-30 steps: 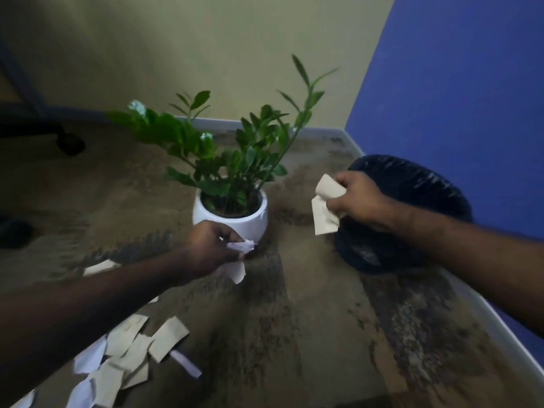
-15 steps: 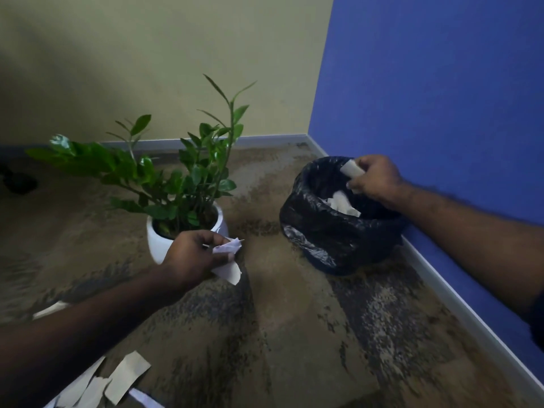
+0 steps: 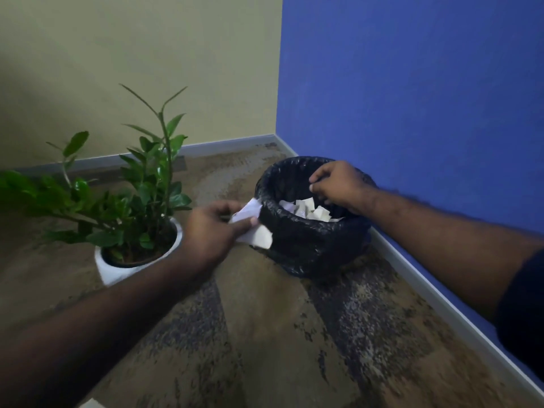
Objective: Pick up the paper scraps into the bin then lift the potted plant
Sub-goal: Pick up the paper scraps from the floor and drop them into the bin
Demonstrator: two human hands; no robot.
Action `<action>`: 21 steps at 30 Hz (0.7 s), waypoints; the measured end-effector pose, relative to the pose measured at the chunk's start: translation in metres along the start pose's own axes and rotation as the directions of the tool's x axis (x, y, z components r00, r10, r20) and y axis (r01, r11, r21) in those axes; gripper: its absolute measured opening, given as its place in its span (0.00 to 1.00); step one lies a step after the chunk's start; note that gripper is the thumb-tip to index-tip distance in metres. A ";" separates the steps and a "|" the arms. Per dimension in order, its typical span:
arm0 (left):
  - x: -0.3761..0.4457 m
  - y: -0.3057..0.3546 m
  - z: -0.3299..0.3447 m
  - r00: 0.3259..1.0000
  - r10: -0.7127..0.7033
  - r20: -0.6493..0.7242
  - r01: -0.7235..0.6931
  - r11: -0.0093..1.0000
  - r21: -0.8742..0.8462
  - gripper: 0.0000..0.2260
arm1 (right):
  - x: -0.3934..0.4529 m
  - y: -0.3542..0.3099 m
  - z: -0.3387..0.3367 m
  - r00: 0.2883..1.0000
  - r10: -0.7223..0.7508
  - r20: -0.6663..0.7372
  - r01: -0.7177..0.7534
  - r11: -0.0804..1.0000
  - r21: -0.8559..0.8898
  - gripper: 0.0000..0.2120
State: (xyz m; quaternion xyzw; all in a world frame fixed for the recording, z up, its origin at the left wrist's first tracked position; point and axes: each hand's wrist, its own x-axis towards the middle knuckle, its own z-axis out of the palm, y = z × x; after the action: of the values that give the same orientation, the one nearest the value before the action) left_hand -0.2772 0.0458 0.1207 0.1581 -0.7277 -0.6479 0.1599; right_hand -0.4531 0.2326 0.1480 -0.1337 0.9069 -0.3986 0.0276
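A bin lined with a black bag (image 3: 306, 245) stands on the floor by the blue wall, with several paper scraps (image 3: 309, 210) lying inside. My right hand (image 3: 338, 187) hovers over the bin's opening, its fingers curled downward and nothing visible in them. My left hand (image 3: 215, 228) pinches a bunch of white and tan paper scraps (image 3: 253, 228) right at the bin's left rim. The potted plant (image 3: 132, 219), green and leafy in a white pot, stands on the floor left of the bin, behind my left forearm.
The corner of a beige wall (image 3: 147, 69) and a blue wall (image 3: 412, 98) sits behind the bin. A grey skirting board (image 3: 441, 298) runs along the right. Worn patterned carpet (image 3: 265, 334) covers the floor in front.
My right hand let its scraps fall into the bin and now holds nothing. My left hand carried its scraps rightward from the plant pot to the bin's rim. The view turned right.
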 end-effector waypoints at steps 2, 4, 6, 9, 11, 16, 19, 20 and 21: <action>0.017 0.019 0.026 1.000 0.002 0.008 -0.002 1.000 -0.018 0.04 | 0.003 0.003 0.003 0.998 0.057 0.002 -0.057 0.992 0.114 0.03; 0.039 0.033 0.052 0.998 -0.031 -0.052 0.026 0.995 -0.096 0.05 | 0.005 0.005 0.004 0.991 0.134 0.012 -0.133 0.964 0.229 0.06; 0.059 0.041 0.076 0.990 -0.081 -0.118 0.061 0.984 -0.168 0.08 | 0.006 0.003 0.002 0.971 0.220 0.098 -0.241 0.898 0.368 0.11; 0.080 0.046 0.106 0.980 -0.164 -0.112 0.134 0.963 -0.235 0.11 | 0.005 0.000 -0.004 0.911 0.265 0.315 -0.399 0.756 0.518 0.22; 0.091 0.047 0.121 0.973 -0.229 -0.028 0.218 0.950 -0.222 0.15 | 0.007 0.000 -0.009 0.892 0.250 0.376 -0.438 0.684 0.583 0.21; 0.093 0.054 0.134 0.921 -0.341 0.190 0.376 0.905 -0.201 0.19 | 0.021 0.008 -0.020 0.897 0.349 0.271 -0.426 0.525 0.736 0.18; 0.091 0.055 0.127 0.927 -0.305 0.218 0.355 0.902 -0.247 0.18 | 0.024 0.014 -0.022 0.892 0.372 0.258 -0.435 0.543 0.719 0.21; 0.089 0.055 0.124 0.928 -0.299 0.221 0.351 0.901 -0.254 0.19 | 0.024 0.013 -0.021 0.894 0.368 0.256 -0.432 0.553 0.713 0.21; 0.087 0.054 0.120 0.927 -0.299 0.225 0.351 0.904 -0.244 0.19 | 0.023 0.012 -0.020 0.898 0.360 0.252 -0.425 0.565 0.707 0.21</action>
State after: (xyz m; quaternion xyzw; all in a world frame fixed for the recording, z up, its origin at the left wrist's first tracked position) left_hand -0.4088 0.1209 0.1633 0.1935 -0.6037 -0.7734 0.0029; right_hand -0.4807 0.2490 0.1545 0.0789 0.6667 -0.7125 0.2038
